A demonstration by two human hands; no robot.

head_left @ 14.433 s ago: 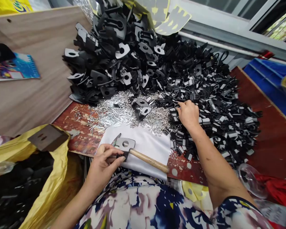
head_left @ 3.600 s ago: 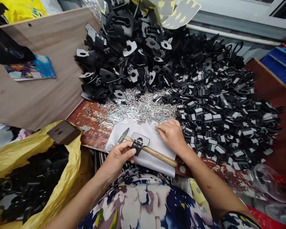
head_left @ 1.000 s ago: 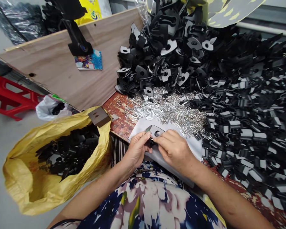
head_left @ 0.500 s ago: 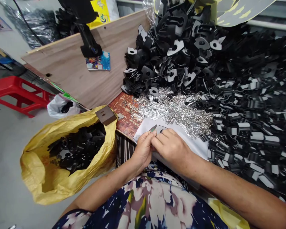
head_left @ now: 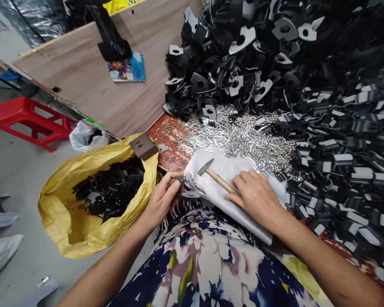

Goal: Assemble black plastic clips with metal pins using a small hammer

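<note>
In the head view, my left hand (head_left: 162,197) is at the front left edge of the grey cloth (head_left: 243,166). Its thumb and fingers pinch a small black clip piece (head_left: 189,184), whose exact form is partly hidden by the fingertips. My right hand (head_left: 257,197) is over the cloth, thumb and fingers around the handle end of a small hammer (head_left: 222,180). The hammer's dark head points left and away from me. Just beyond the cloth lies a heap of shiny metal pins (head_left: 240,136).
Black clip parts (head_left: 224,64) are piled behind the pins, and smaller ones (head_left: 348,170) spread over the right side. To the left stands a yellow sack (head_left: 57,204) holding black pieces, a brown block (head_left: 143,147) on its rim. A wooden board (head_left: 83,81) and red stool (head_left: 28,115) are farther back.
My hands, close together before, have moved apart. The left has gone left with a clip piece; the right has moved right and closed on the hammer handle. The view has shifted slightly.
</note>
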